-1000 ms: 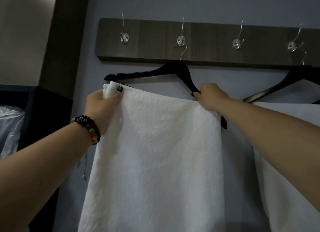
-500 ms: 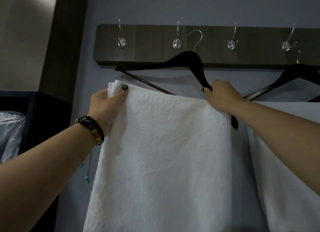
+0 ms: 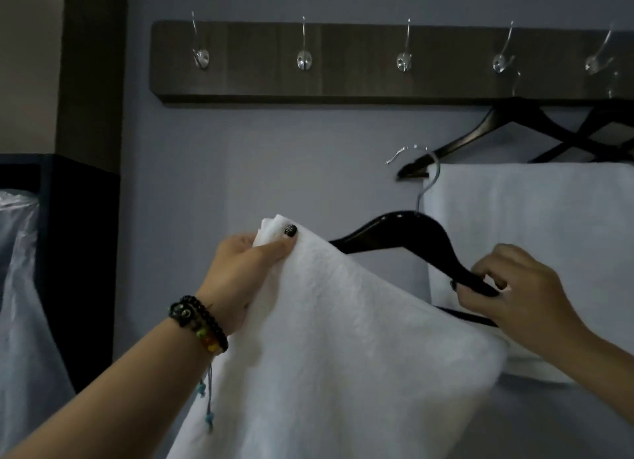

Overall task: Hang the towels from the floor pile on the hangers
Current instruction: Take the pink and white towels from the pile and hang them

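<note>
A white towel [image 3: 343,348] drapes over the bar of a black hanger [image 3: 411,230] that is off the wall hooks and tilted down to the right. My left hand [image 3: 247,269] grips the towel's upper left corner, thumb on top. My right hand [image 3: 514,293] pinches the hanger's right arm near its end. The hanger's metal hook [image 3: 427,177] points up, free in the air. Another white towel [image 3: 535,239] hangs on a dark hanger [image 3: 480,132] at the right.
A dark wooden rack [image 3: 343,77] on the grey wall carries several metal hooks; the left three hold nothing. More dark hangers [image 3: 593,136] hang crossed at the far right. A clear plastic-covered object [image 3: 20,287] stands at the left.
The hanger with the towel has come off the second hook and dropped down and to the right. My right hand shifted from the towel's edge to the hanger's arm. The view has moved left.
</note>
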{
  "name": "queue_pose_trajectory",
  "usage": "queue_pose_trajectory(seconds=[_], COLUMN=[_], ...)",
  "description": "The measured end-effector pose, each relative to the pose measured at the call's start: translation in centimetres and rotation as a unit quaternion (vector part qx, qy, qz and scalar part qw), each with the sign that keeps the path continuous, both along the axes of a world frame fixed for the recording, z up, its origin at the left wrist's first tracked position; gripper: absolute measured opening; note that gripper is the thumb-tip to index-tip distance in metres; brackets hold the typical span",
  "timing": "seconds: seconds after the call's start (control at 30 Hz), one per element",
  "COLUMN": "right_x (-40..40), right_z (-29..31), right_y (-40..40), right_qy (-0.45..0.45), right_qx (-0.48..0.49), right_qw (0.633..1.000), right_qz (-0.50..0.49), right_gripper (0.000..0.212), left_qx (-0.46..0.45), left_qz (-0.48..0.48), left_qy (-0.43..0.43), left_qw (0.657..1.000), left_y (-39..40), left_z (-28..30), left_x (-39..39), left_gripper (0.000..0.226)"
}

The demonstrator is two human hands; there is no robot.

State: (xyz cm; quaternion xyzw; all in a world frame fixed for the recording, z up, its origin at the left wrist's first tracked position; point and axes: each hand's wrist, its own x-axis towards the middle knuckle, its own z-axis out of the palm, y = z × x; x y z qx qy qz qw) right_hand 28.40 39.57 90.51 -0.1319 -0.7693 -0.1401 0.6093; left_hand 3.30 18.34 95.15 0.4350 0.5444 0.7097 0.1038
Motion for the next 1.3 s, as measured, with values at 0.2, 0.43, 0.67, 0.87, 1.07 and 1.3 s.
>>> queue_pose_trajectory(seconds=[0.2,0.43,0.67,0.87,1.07,1.3], right_x=[6.9,13.9,21.0,26.8,30.6,30.3], right_z=[-8.2,-13.2,-17.8,-22.5,-26.0,-31.5], right_y=[-5.8,-13.0,-17.4,-19.2,-21.9,-25.8], right_qy=[-0.047,-0.020,-0.018,0.000,0.073,0.147], right_qx=[-0.188,-0.298,-0.286,-0.327,-0.346,-0.337], right_qw=[0.968,0.929,0.930,0.926,0.927,0.926], right_qz=[0.161,0.217,0.231,0.188,0.127,0.084], right_gripper=[0.029,0.024,0.021,0.019,0.021,0.018], left_qx=[-0.028,-0.055,-0.106,-0.100,-0.119,-0.133], left_qz=[-0.025,-0.027,-0.018,-0.038,-0.055,-0.045], left_qy=[-0.027,-0.104,-0.165,-0.192,-0.209,-0.256], left_qw=[0.999,0.993,0.980,0.976,0.969,0.956], left_y=[-3.6,-8.4,-10.6,-10.3,-10.1,-11.1], left_z=[-4.4,-9.2,-14.7,-16.7,-18.6,-21.9], left_x=[6.6,15.1,22.4,27.3,29.7,30.4], left_gripper=[0.026,0.029,0.028,0.024,0.032,0.029])
